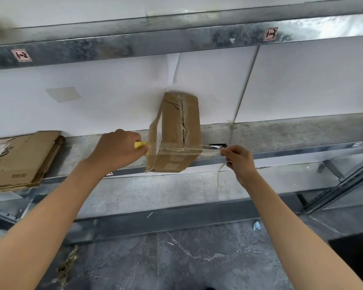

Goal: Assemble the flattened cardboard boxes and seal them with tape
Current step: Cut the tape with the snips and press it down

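Box (176, 126): one. Flattened stack (21, 158): one. Tape (205, 146): one. Left hand (115, 149), right hand (239, 160): two.

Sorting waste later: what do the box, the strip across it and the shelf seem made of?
Box: brown cardboard, matte, creased and torn along its seam. Tape strip, pinched by the right hand: probably clear glossy plastic film; the cardboard shows through it and it glints. Shelf: likely galvanised steel, dull grey and mottled with a spangled sheen.

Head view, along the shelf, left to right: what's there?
Flattened cardboard stack → left hand gripping a yellow tape roll → cardboard box → right hand pinching the end of the tape strip stretched across the box.
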